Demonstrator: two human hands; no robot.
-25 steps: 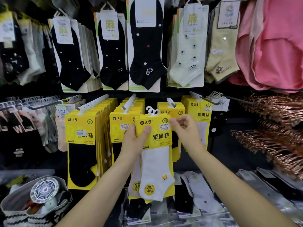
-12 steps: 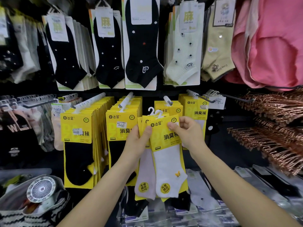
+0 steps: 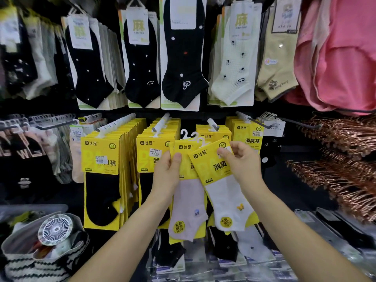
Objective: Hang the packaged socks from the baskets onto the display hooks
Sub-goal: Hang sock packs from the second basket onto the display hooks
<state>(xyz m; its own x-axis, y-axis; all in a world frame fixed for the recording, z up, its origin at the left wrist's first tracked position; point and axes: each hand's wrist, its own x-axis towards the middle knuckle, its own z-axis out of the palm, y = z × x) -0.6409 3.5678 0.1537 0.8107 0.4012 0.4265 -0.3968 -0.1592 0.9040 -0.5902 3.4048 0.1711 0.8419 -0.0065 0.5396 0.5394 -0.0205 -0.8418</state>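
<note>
The left grip [image 3: 167, 174] pinches the pink pack [image 3: 188, 202] by its yellow card, thumb on the front. The right grip [image 3: 242, 165] pinches the top corner of the white pack [image 3: 225, 192], which lies tilted across the pink one. Both packs are held just in front of the yellow rows [image 3: 99, 155]. The step in hand looks like parting one pack from the other so it can go up alone. Next, its white hanger [image 3: 201, 140] wants levelling and threading onto the short peg [image 3: 212, 125] just behind, which seems the least full. Around them are pink clothes [image 3: 341, 58] at far right and copper hangers [image 3: 335, 139] below those. At near left is a striped bag [image 3: 18, 259] with a small fan [image 3: 56, 228] in it. Neighbouring cards crowd the peg's tip, and the overlapping packs may snag.
</note>
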